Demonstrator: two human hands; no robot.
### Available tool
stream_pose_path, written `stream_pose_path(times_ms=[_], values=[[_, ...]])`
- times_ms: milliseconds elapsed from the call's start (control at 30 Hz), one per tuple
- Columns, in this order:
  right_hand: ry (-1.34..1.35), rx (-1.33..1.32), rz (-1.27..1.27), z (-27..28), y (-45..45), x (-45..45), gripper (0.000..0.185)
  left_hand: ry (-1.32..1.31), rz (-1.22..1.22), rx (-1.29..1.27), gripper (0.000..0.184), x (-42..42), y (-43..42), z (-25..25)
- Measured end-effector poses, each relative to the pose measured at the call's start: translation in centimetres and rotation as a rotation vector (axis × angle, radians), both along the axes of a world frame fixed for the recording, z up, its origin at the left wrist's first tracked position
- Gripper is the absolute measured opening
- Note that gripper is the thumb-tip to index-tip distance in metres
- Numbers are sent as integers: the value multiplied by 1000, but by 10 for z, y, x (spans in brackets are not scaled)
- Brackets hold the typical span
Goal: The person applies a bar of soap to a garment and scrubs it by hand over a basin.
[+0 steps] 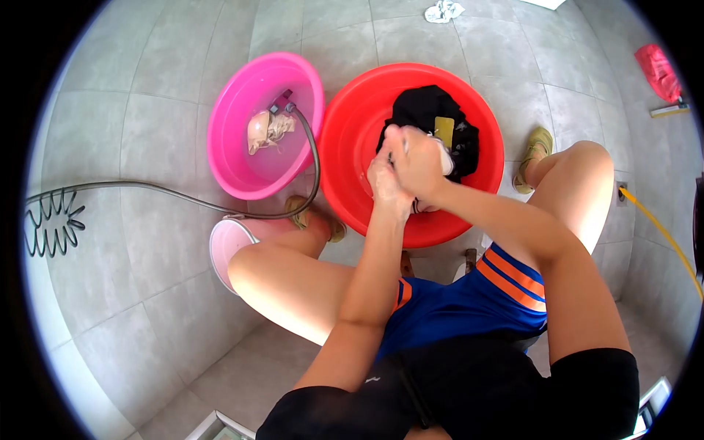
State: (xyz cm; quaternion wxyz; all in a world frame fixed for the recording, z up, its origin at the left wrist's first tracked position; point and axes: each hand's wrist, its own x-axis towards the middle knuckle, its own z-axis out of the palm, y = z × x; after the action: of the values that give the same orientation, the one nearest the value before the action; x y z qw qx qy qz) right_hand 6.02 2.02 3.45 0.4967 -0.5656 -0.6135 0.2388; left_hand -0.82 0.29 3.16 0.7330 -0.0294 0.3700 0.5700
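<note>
Over the red basin (pixel 345 158), my left hand (pixel 387 176) and my right hand (pixel 422 165) are pressed together. The fingers of both are closed, and what lies between them is too hidden to name. Beneath and behind my right hand a black cloth (pixel 425 106) lies in the basin. On that cloth rests a yellowish rectangular bar (pixel 444 130). Something whitish shows just beside my right hand, partly covered by it.
A pink basin (pixel 224 139) at the left holds water, a beige garment (pixel 268 132) and a grey hose end. The hose (pixel 176 194) runs left. A pale pink bucket (pixel 220 253) stands by my left knee. A yellow hose (pixel 660 227) is at the right.
</note>
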Motion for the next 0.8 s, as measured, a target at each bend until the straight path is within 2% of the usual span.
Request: stream_pose_path(times_ms=[33, 67, 100, 133, 200, 233, 333, 367, 400, 467, 533, 567, 600, 633, 667, 733, 767, 800], values=[[20, -7, 134, 14, -19, -6, 34, 140, -15, 133, 25, -13, -9, -21], [164, 205, 221, 14, -28, -16, 31, -104, -102, 383, 26, -28, 3, -65], [65, 234, 236, 11, -31, -15, 31, -349, -231, 604, 26, -43, 15, -108], [19, 216, 198, 0, -25, -12, 33, -602, -299, 702, 30, -42, 18, -116], [-20, 135, 66, -27, 6, -3, 40, 18, 49, 85, 30, -1, -4, -14], [-45, -61, -58, -21, 20, 7, 37, 33, 92, -101, 26, -2, 5, -41], [28, 63, 79, -9, 7, -3, 41, 47, 5, -72, 26, -3, 2, 10], [-42, 13, 133, 16, -12, -8, 38, 467, -224, 168, 31, -18, -6, -7], [-15, 75, 177, 20, -21, -12, 36, 30, -205, 581, 28, -36, -5, -70], [36, 199, 269, 22, -30, -15, 34, -404, -269, 778, 26, -46, 10, -104], [30, 125, 168, -11, 2, -2, 38, 134, 71, -89, 35, -1, 3, 4], [124, -106, 173, -15, 20, 8, 37, 121, 30, -163, 36, 2, 9, 16], [-3, -128, 78, -24, 37, 16, 41, -48, -130, 123, 38, -18, 5, -20], [2, -174, 77, -21, 48, 23, 45, -70, -185, 154, 34, -24, 5, -15], [116, -282, 127, -23, 57, 27, 49, -90, -238, 183, 31, -28, 4, -7], [299, -469, 303, -18, 68, 35, 49, 450, -244, 198, 27, -19, 1, 20], [424, -541, 373, -3, 65, 38, 43, 675, -354, 229, 25, -20, 2, 23], [422, -550, 408, 8, 66, 39, 41, 902, -460, 252, 24, -22, 3, 27]])
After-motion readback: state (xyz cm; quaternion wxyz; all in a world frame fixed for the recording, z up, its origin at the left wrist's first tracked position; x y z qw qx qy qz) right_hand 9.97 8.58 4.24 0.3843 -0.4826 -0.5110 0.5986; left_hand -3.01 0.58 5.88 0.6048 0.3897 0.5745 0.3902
